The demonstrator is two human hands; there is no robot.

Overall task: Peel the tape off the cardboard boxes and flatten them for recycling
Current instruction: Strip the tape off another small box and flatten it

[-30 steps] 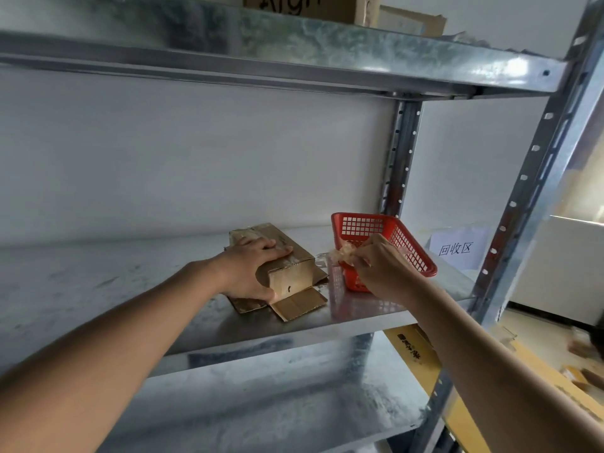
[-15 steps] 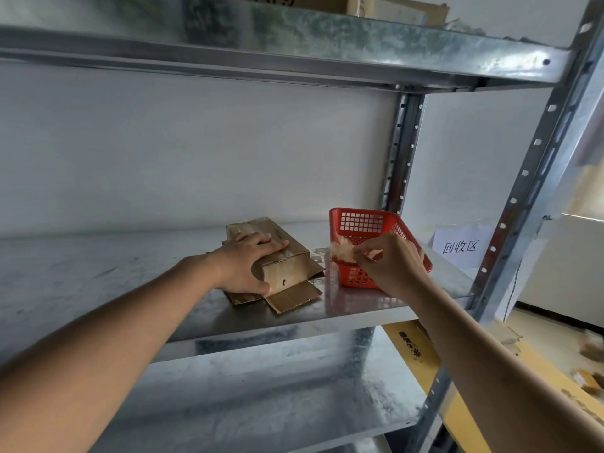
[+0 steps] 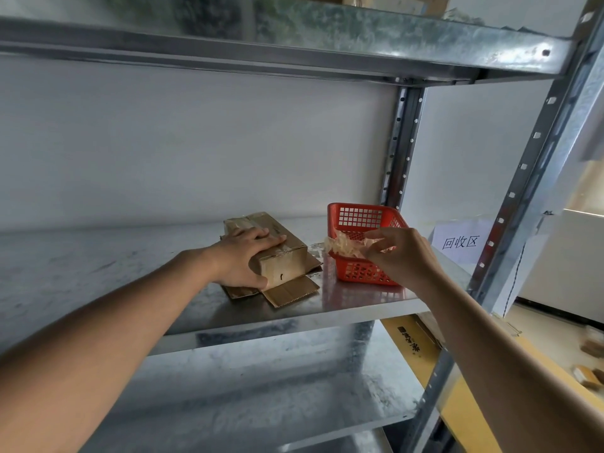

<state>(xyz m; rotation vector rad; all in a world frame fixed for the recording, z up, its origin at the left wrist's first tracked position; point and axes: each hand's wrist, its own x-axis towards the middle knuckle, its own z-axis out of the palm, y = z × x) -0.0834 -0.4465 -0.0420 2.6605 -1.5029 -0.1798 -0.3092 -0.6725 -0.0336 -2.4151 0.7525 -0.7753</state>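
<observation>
A small brown cardboard box [image 3: 287, 266] lies on the metal shelf [image 3: 359, 302], its near-end flaps [image 3: 291, 291] folded out flat. My left hand [image 3: 243, 256] rests on top of the box, with the thumb wrapped round its near left corner. A crumpled wad of clear tape [image 3: 341, 245] hangs over the near left rim of the red plastic basket [image 3: 359, 217]. My right hand [image 3: 402, 256] pinches this wad at the fingertips, above the basket.
A white paper label [image 3: 461, 241] stands at the shelf's right end behind the basket. The upper shelf [image 3: 294, 50] hangs close overhead. Steel uprights [image 3: 400, 145] frame the right side. Flat yellow-brown cardboard [image 3: 408, 338] leans below, at the right.
My right hand has carried the tape wad rightwards from beside the box to over the basket. The left hand has stayed on the box.
</observation>
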